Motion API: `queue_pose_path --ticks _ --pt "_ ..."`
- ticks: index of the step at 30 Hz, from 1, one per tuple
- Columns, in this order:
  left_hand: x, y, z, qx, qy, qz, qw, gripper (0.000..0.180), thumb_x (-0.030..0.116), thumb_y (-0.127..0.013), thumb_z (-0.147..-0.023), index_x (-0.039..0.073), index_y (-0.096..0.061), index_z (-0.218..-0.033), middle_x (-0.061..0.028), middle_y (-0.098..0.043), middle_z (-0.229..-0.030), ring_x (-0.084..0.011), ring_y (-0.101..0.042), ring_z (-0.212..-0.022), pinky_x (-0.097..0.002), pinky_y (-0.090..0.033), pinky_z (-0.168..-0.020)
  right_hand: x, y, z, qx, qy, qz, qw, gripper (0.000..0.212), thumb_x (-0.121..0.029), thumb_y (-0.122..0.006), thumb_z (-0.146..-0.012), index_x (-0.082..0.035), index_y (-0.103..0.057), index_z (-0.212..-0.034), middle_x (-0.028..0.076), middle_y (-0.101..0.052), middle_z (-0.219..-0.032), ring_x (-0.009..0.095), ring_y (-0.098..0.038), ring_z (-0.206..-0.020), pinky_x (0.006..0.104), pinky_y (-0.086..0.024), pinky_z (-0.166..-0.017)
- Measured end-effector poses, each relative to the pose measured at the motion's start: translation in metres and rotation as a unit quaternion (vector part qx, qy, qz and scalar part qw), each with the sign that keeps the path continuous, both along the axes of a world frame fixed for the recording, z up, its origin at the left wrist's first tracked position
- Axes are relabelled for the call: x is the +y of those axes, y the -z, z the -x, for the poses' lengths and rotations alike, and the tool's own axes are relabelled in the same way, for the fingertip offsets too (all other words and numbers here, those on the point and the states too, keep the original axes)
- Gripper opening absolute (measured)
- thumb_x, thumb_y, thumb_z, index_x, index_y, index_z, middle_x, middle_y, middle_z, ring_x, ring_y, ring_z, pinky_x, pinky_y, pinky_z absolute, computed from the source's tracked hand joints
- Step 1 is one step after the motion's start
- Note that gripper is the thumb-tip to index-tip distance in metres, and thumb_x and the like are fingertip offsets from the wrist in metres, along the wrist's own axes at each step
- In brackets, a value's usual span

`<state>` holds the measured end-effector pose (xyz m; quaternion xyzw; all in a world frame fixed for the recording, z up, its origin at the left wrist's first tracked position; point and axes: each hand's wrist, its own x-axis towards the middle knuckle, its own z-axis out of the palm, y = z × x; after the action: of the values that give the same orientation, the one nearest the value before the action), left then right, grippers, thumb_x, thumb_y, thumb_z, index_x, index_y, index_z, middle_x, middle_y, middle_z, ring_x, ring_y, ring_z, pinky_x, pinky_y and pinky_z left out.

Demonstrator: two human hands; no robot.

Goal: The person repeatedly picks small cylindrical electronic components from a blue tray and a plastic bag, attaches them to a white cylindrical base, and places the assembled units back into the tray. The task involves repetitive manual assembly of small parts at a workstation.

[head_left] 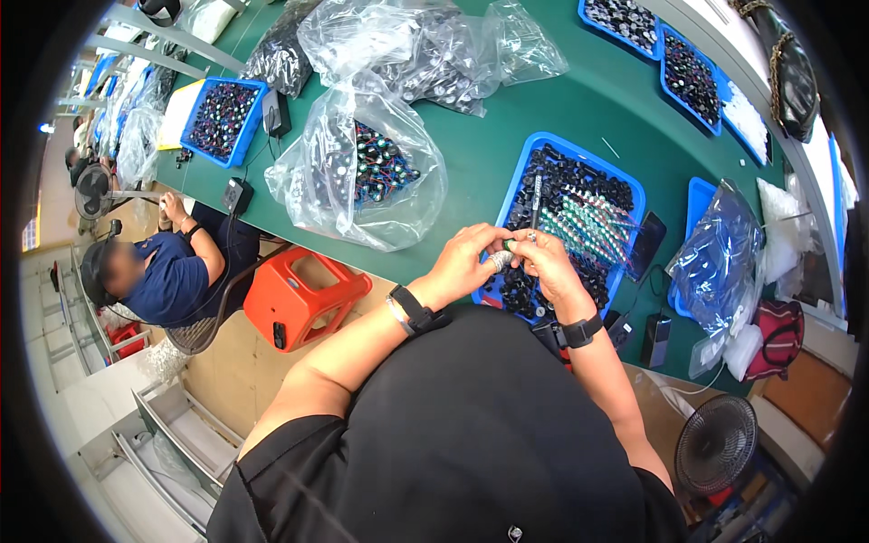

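My left hand [469, 260] and my right hand [549, 262] meet at the near left part of a blue tray [517, 172]. The fingers of both are pinched together at the tips. What they hold is too small and too covered to make out. White wrapping shows on a finger of my left hand. Just beyond the fingertips, a slim grey and black pen-like stick [536, 204] points away from me. Many small black parts [570, 166] fill the tray, and a bundle of green, white and red wired pieces [590, 222] lies on top of them.
On the green table [480, 172], a clear bag [407, 204] of wired parts lies left, with more bags behind. Blue trays [222, 122] stand at far left and back right. A dark phone [646, 242] touches the tray's right side. Another person [172, 271] sits left, near a red stool [294, 303].
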<state>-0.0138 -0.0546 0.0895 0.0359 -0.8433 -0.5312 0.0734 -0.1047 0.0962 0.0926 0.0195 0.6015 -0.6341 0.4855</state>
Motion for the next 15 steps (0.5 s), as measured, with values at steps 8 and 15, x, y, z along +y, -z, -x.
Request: queue_pose_path --ticks 8,15 --pt "0.001 -0.002 0.002 0.008 0.016 0.043 0.999 0.032 0.006 -0.068 -0.074 0.006 -0.059 -0.106 -0.0047 -0.057 -0.079 -0.0217 -0.057 -0.075 -0.0349 -0.045 -0.075 -0.006 0.006 -0.01 0.0 0.068 -0.001 0.998 0.012 -0.015 -0.059 -0.079 -0.004 -0.062 -0.083 -0.002 -0.053 -0.065 0.004 -0.046 -0.056 0.0165 -0.028 -0.046" --pt "-0.042 -0.009 0.001 0.017 -0.206 -0.033 0.978 0.03 0.004 -0.067 -0.079 0.005 -0.059 -0.108 -0.0021 -0.058 -0.089 -0.0114 -0.055 -0.08 -0.0266 -0.047 -0.074 0.022 0.011 0.011 0.007 0.081 0.002 0.997 0.028 -0.025 -0.06 -0.087 -0.005 -0.058 -0.107 0.002 -0.062 -0.094 0.009 -0.056 -0.075 0.0214 -0.039 -0.061"
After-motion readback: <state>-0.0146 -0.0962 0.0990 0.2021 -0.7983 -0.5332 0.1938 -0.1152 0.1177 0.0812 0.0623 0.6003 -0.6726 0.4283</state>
